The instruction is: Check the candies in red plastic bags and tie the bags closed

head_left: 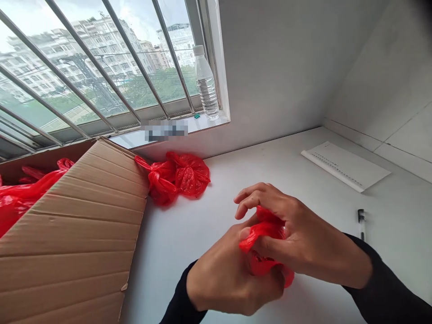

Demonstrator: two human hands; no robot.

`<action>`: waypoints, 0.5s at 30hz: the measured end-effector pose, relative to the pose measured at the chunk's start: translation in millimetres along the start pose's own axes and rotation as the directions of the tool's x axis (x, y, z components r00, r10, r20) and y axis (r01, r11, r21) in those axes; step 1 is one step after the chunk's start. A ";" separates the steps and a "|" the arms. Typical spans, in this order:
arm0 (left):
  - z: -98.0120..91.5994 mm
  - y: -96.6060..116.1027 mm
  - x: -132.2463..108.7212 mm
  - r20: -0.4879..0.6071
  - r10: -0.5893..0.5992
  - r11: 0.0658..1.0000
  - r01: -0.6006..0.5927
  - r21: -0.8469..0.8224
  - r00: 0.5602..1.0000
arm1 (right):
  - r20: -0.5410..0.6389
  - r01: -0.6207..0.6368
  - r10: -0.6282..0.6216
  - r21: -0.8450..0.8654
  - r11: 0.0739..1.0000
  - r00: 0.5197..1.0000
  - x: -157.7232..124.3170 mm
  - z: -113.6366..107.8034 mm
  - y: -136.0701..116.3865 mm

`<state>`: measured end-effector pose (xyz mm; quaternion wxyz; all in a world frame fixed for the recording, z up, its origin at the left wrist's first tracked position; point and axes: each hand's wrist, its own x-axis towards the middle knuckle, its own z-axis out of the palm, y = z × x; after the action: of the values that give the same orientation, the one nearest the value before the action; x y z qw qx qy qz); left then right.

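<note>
A red plastic bag [266, 230] sits bunched between a person's two bare hands above the near part of a white table [175, 252], right of center. The left hand [232, 274] closes around its lower part; the right hand [300, 234] grips the upper folds, thumb across the plastic and two fingertips free. Knotted red bags [192, 175] lie farther off to the left, beside a cardboard box [74, 225] holding more red plastic [27, 198]. A pen [362, 222] and a printed sheet [351, 166] rest at right; a water bottle [205, 85] stands upright on the far windowsill [133, 140].
</note>
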<state>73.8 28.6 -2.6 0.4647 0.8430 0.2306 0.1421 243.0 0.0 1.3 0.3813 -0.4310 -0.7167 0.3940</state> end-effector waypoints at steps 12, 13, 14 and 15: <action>-3.6 -6.6 -10.5 0.009 -0.218 0.912 0.207 -0.353 0.976 | 0.061 -0.055 0.055 -0.008 0.998 0.997 1.3 -12.2 4.6; -4.6 -6.7 -11.2 -0.011 -0.240 0.901 0.218 -0.376 0.971 | 0.086 -0.084 0.084 0.002 0.996 0.993 1.3 -17.1 4.5; -5.7 -6.6 -11.5 -0.035 -0.251 0.898 0.219 -0.383 0.967 | 0.109 -0.106 0.104 0.017 0.994 0.989 1.4 -21.7 4.3; -6.8 -6.2 -11.6 -0.054 -0.251 0.901 0.213 -0.378 0.966 | 0.125 -0.119 0.114 0.036 0.992 0.986 1.7 -25.5 4.1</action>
<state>59.3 30.3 -4.6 0.6160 0.6989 0.3220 0.1688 266.3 8.9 8.1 0.3223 -0.4388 -0.7036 0.4567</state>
